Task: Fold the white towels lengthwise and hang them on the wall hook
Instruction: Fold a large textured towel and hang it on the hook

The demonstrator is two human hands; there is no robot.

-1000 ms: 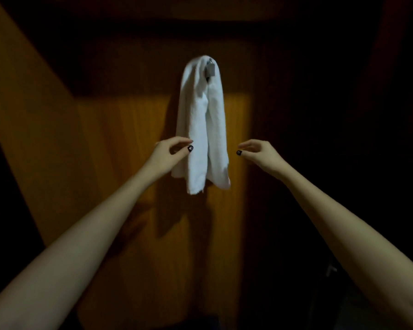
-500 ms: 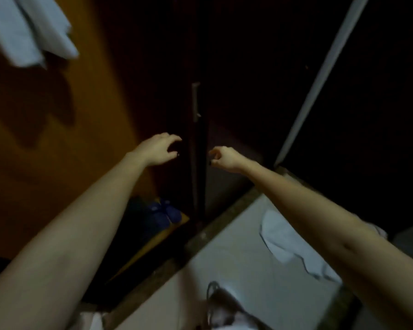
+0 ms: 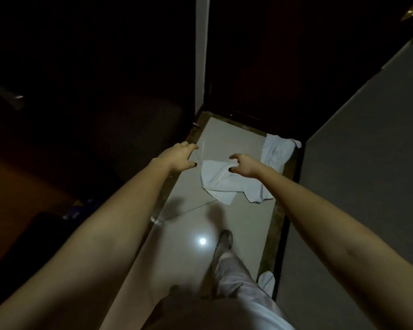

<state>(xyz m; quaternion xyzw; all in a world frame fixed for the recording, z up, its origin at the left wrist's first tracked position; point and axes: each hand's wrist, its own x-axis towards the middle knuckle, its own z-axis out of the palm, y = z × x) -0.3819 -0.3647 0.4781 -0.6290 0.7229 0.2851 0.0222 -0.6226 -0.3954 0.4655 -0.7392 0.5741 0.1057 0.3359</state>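
Both of your arms reach forward and down over the tiled floor (image 3: 224, 136).

Left grip (image 3: 180, 156), centre frame: fingers loosely curled and spread, holding nothing.

Right grip (image 3: 244, 166), just right of it: fingers hooked downward, also empty. It overlaps the nearer towel (image 3: 224, 186) in the picture, but I cannot tell whether it touches the cloth.

Nearer towel: crumpled on the pale tiles at centre frame. The second towel (image 3: 275, 151) lies bunched to its upper right, near the foot of the grey wall (image 3: 367, 163). The wall hook is not in view.

Judgement: you hold the grips apart and pre-curled so each can take a separate edge of the nearer towel. Lifted that way, it would hang spread, ready for the lengthwise fold. Your foot (image 3: 223, 241), lower centre, points toward it, which suits the reach.
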